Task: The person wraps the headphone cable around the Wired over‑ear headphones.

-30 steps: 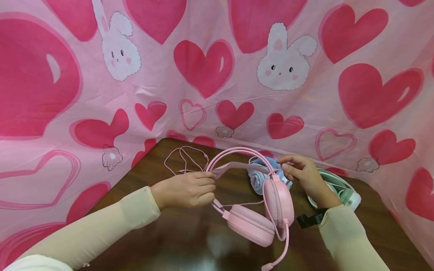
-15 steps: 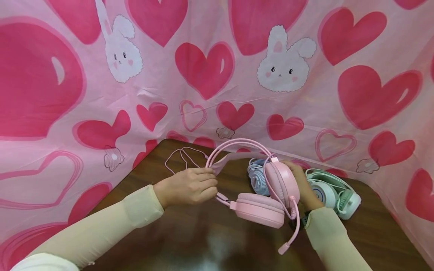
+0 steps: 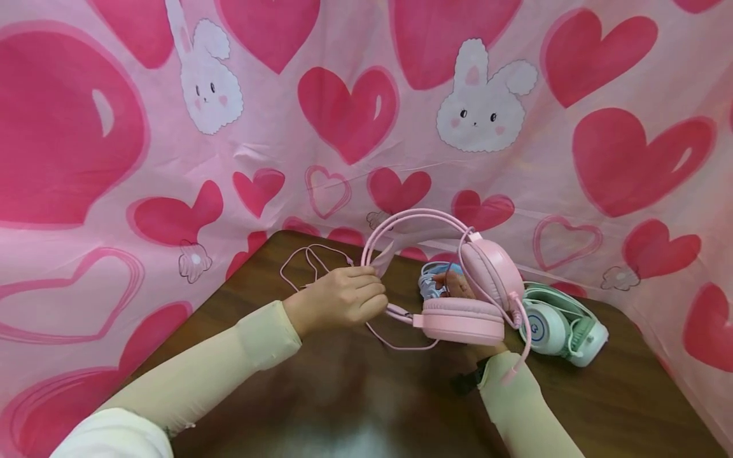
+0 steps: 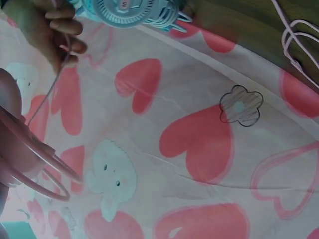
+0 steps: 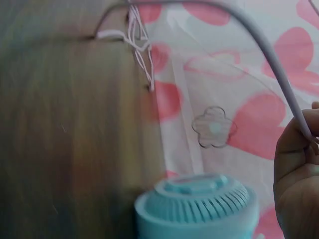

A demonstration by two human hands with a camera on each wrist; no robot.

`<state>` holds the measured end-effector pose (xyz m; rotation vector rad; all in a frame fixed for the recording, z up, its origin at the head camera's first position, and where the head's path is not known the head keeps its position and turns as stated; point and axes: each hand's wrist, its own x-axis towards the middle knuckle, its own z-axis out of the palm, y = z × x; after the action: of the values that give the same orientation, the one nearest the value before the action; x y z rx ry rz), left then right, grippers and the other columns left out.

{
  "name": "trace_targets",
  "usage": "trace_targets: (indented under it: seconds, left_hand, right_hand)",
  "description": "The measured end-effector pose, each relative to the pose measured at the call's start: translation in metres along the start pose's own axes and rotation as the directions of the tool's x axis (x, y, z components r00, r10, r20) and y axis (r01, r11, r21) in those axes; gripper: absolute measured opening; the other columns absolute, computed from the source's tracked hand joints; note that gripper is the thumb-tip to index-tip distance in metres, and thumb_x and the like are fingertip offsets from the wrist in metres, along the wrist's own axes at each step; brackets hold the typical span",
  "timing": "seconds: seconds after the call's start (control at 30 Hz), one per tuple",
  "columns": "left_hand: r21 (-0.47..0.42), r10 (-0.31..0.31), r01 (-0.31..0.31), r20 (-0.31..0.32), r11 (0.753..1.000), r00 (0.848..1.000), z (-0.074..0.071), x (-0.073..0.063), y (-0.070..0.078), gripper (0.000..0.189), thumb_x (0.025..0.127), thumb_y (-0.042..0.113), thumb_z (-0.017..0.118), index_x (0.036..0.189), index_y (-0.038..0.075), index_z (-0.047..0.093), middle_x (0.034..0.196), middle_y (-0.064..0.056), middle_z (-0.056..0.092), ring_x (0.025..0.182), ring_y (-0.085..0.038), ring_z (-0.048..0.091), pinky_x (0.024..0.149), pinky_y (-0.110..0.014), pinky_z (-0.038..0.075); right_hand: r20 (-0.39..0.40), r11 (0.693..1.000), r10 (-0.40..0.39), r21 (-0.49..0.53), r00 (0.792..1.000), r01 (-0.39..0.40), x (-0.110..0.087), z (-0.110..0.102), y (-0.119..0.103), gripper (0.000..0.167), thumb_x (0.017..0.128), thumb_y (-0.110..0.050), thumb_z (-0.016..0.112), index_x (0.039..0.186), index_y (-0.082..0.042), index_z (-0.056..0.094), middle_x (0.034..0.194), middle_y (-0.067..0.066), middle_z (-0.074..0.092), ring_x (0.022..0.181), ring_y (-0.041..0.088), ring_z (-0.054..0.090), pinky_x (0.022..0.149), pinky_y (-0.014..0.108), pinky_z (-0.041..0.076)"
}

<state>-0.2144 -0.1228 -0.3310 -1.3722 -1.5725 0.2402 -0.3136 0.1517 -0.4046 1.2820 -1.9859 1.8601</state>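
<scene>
My left hand (image 3: 349,299) grips the pink headset (image 3: 460,321) by the left part of its headband, holding it up over the table. Its two ear cups and microphone boom hang to the right. Behind the cups is my right hand (image 3: 458,285), partly hidden by them in the head view. In the right wrist view, the pink cable (image 5: 269,52) runs into the bent fingers of my right hand (image 5: 301,169), which pinch it. The left wrist view shows the same cable (image 4: 47,97) passing through those fingers. Just beyond that hand lies a light blue headset (image 3: 428,283).
A green and white headset (image 3: 564,327) lies on the right of the brown wooden table (image 3: 321,394). Loose loops of pink cord (image 3: 312,254) rest at the back left. A pink curtain (image 3: 269,133) with hearts and rabbits hangs behind the table.
My left hand has lifted the pink headset and shifted it to the right, its cups swinging up. My right hand has moved left behind the cups, from the headset's right side.
</scene>
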Motion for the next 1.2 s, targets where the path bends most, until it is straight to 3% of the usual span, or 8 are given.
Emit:
trace_targets:
  seconds: [0.03,0.1,0.2,0.27,0.43,0.7,0.93,1.2]
  left_hand:
    - [0.001,-0.003,0.003,-0.006,1.000,1.000,0.001,0.002,-0.001,0.015,0.092,0.001,0.053,0.078,0.007,0.055,0.080,-0.004,0.064,0.078,-0.015,0.063,0.092,-0.034,0.050]
    - [0.005,-0.010,0.010,-0.014,1.000,1.000,0.005,0.005,-0.002,0.016,0.092,0.000,0.053,0.078,0.007,0.056,0.080,-0.003,0.065,0.078,-0.015,0.063,0.092,-0.034,0.050]
    - [0.014,-0.020,0.021,-0.021,1.000,1.000,0.011,0.010,-0.003,0.017,0.092,-0.002,0.051,0.078,0.007,0.056,0.079,-0.003,0.064,0.077,-0.015,0.063,0.090,-0.033,0.050]
    - [0.019,-0.030,0.031,-0.025,0.999,0.999,0.016,0.012,-0.004,0.017,0.091,-0.002,0.052,0.077,0.007,0.056,0.079,-0.003,0.064,0.077,-0.015,0.062,0.089,-0.033,0.050]
    - [0.037,-0.041,0.043,-0.040,0.998,0.998,0.028,0.014,-0.008,0.020,0.095,0.002,0.051,0.077,0.007,0.057,0.078,-0.003,0.065,0.076,-0.014,0.063,0.087,-0.033,0.051]
    - [0.043,-0.098,0.099,-0.040,0.994,0.994,0.042,0.015,-0.013,0.024,0.097,0.006,0.046,0.077,0.007,0.059,0.073,-0.002,0.064,0.072,-0.015,0.063,0.081,-0.034,0.053]
    - [0.049,-0.157,0.159,-0.029,0.986,0.987,0.050,0.015,-0.016,0.023,0.093,0.006,0.047,0.073,0.008,0.057,0.069,-0.001,0.062,0.068,-0.017,0.063,0.075,-0.034,0.053]
    - [0.065,-0.172,0.171,-0.002,0.983,0.985,0.056,0.009,-0.018,0.019,0.090,0.003,0.046,0.077,0.007,0.058,0.071,-0.002,0.065,0.069,-0.018,0.064,0.075,-0.035,0.054]
  right_hand:
    - [-0.162,0.991,0.082,-0.091,0.983,-0.097,-0.007,0.009,0.002,0.054,0.105,-0.034,0.039,0.103,0.016,0.058,0.080,0.007,0.060,0.069,0.002,0.054,0.059,0.014,0.042]
    - [-0.269,0.993,0.108,-0.014,0.957,-0.116,-0.011,0.018,0.018,0.057,0.105,-0.035,0.041,0.105,0.019,0.058,0.081,0.016,0.058,0.071,0.008,0.054,0.059,0.017,0.042]
    - [-0.240,0.985,0.154,0.118,0.958,-0.129,-0.016,0.033,0.010,0.043,0.106,-0.026,0.040,0.110,0.012,0.059,0.088,0.010,0.058,0.070,0.009,0.053,0.056,0.017,0.042]
    - [-0.171,0.960,0.241,0.185,0.955,-0.209,-0.020,0.038,0.004,0.037,0.107,-0.022,0.036,0.117,0.009,0.054,0.091,0.005,0.055,0.064,0.010,0.050,0.051,0.018,0.042]
    - [-0.120,0.897,0.426,0.186,0.897,-0.401,-0.021,0.049,-0.003,0.040,0.107,-0.032,0.033,0.121,0.003,0.049,0.068,0.001,0.050,0.046,0.008,0.042,0.041,0.019,0.038]
    - [-0.169,0.907,0.413,0.162,0.895,-0.388,-0.028,0.059,-0.004,0.044,0.105,-0.034,0.039,0.099,0.008,0.053,0.062,0.011,0.046,0.045,0.014,0.040,0.038,0.024,0.036]
    - [-0.164,0.918,0.389,0.148,0.907,-0.367,-0.031,0.068,-0.009,0.045,0.104,-0.035,0.043,0.118,0.007,0.052,0.084,0.017,0.051,0.046,0.012,0.041,0.036,0.024,0.035]
    - [-0.147,0.888,0.457,0.141,0.877,-0.438,-0.033,0.072,-0.017,0.030,0.097,-0.020,0.060,0.119,-0.001,0.053,0.084,0.017,0.054,0.045,0.014,0.042,0.036,0.026,0.038]
